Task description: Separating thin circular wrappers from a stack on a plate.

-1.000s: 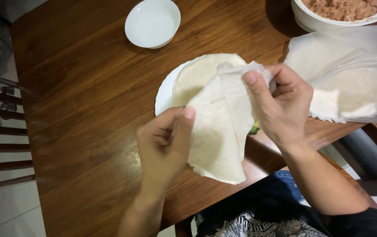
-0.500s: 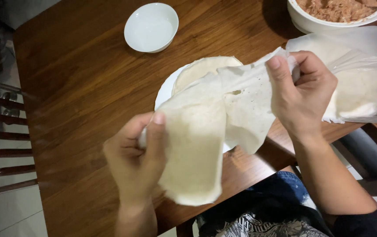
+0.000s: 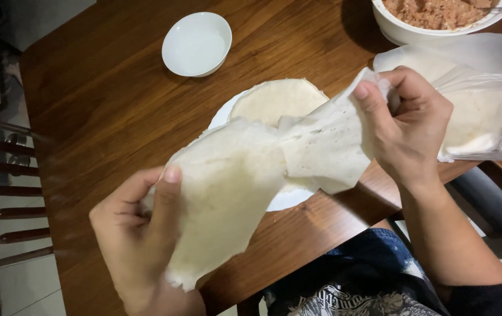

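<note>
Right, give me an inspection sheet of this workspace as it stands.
Surface: brown wooden table.
Job's things: two thin white wrapper sheets, left sheet and right sheet, stuck together where they meet; another wrapper on a white plate.
Clutter: small white bowl; large bowl of filling; plastic bag of wrappers.
Grippers: left hand and right hand each pinch a sheet.
Cables: nothing seen.
Surroundings: chair back, tiled floor.

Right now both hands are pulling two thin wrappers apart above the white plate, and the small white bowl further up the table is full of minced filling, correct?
Not quite. In the head view the small white bowl is empty; the minced filling sits in the large bowl at the top right. The left hand and right hand do pull the wrappers apart above the white plate.
</note>
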